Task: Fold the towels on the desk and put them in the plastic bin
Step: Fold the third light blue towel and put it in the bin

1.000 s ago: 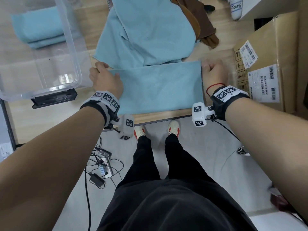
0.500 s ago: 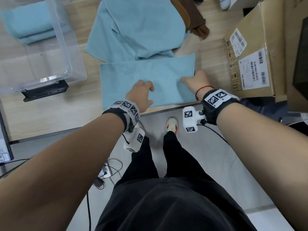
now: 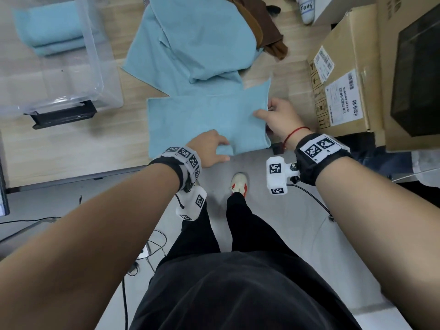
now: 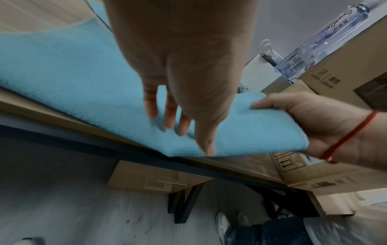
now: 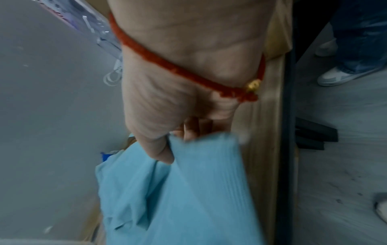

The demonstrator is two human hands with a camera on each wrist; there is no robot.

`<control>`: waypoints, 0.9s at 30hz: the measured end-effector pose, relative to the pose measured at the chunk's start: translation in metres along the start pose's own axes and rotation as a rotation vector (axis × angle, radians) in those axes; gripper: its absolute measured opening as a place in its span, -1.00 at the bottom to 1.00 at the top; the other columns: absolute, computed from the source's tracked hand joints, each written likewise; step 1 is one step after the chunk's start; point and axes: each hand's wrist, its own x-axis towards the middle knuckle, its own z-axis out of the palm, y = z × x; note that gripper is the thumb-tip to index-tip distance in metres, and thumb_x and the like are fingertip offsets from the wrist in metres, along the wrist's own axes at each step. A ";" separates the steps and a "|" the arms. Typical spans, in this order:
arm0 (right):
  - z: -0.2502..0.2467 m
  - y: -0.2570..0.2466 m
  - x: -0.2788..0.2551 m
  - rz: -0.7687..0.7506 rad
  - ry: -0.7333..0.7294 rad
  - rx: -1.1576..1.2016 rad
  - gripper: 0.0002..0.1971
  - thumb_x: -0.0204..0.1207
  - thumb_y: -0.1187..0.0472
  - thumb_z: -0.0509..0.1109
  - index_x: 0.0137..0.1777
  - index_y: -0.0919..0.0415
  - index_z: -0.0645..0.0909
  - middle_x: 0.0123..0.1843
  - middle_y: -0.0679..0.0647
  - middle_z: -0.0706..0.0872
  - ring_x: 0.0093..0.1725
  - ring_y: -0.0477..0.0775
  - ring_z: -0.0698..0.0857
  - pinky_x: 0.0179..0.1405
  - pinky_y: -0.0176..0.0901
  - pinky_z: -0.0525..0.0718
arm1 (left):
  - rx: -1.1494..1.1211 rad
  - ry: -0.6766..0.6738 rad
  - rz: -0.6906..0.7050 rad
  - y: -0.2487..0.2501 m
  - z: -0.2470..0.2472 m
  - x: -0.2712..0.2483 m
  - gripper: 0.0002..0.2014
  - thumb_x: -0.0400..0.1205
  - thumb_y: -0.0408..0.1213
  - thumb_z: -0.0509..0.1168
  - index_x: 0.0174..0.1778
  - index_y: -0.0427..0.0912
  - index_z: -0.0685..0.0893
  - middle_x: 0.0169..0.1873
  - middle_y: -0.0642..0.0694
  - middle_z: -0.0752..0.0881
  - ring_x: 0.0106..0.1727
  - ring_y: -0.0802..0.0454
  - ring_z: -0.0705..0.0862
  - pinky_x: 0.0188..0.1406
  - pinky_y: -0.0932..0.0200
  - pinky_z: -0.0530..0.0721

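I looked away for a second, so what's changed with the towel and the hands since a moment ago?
The left hand left the folded towel's left end and now presses flat near its middle. The right hand went from resting on the right end to pinching and lifting it. The plastic bin and towel pile stayed put.

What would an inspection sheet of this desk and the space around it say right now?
Surface: wooden desk, pale grain.
Job's things: half-folded blue towel at the near edge; unfolded blue towels behind it; clear plastic bin with folded blue towels showing through its wall.
Clutter: brown cloth, cardboard box, water bottle.
Hands: left hand flat on the towel; right hand pinching its right edge.
Cables: floor cables beside the feet.
Surroundings: grey floor.
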 end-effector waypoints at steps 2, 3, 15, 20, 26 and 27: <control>0.010 -0.014 -0.004 -0.003 -0.058 0.008 -0.84 0.40 0.27 0.46 -0.10 0.23 0.53 -0.30 0.27 0.68 -0.42 0.19 0.65 -0.48 -0.10 0.62 | -0.015 -0.068 -0.017 -0.002 -0.001 -0.003 -0.41 0.58 0.04 0.40 0.50 -0.12 0.51 0.32 -0.17 0.55 0.32 -0.09 0.56 0.33 0.14 0.43; 0.016 -0.021 -0.005 -0.009 -0.078 -0.002 -0.84 0.40 0.27 0.45 -0.13 0.21 0.51 -0.37 0.24 0.65 -0.49 0.14 0.60 -0.54 -0.16 0.55 | -0.075 -0.044 -0.029 -0.003 -0.003 -0.006 -0.40 0.56 0.05 0.42 0.48 -0.13 0.53 0.31 -0.14 0.58 0.27 -0.05 0.60 0.28 0.19 0.44; 0.136 -0.077 -0.017 -0.077 -0.272 -0.206 -0.84 0.39 0.26 0.39 -0.32 0.14 0.45 -0.53 0.19 0.71 -0.51 0.19 0.72 -0.52 -0.14 0.66 | -0.692 0.382 -0.562 -0.111 -0.020 -0.076 -0.74 0.63 -0.07 0.30 0.12 -0.11 0.71 -0.08 -0.04 0.80 -0.01 0.03 0.74 0.03 0.16 0.67; 0.178 -0.080 -0.014 -0.076 -0.268 -0.279 -0.91 0.41 0.24 0.39 -0.23 0.16 0.50 -0.48 0.18 0.75 -0.52 0.13 0.74 -0.40 -0.05 0.79 | -0.973 0.285 -0.490 -0.118 -0.026 -0.077 -0.53 0.69 0.22 0.09 0.06 -0.12 0.65 0.06 -0.11 0.75 0.07 -0.01 0.73 0.32 0.00 0.61; 0.213 -0.080 -0.008 -0.087 -0.263 -0.382 -0.84 0.42 0.21 0.37 -0.30 0.11 0.43 -0.45 0.18 0.76 -0.51 0.10 0.76 -0.35 -0.04 0.81 | -1.145 0.216 -0.499 -0.125 -0.033 -0.081 -0.39 0.53 0.46 0.08 -0.01 -0.02 0.69 0.00 -0.04 0.79 0.08 0.04 0.75 0.30 0.08 0.64; 0.215 -0.078 -0.007 -0.087 -0.259 -0.399 -0.83 0.42 0.20 0.38 -0.31 0.11 0.42 -0.44 0.16 0.76 -0.50 0.11 0.77 -0.34 -0.03 0.82 | -1.097 0.209 -0.494 -0.126 -0.032 -0.082 -0.32 0.44 0.52 0.12 -0.02 -0.04 0.71 -0.05 -0.04 0.79 0.02 0.06 0.75 0.26 0.08 0.66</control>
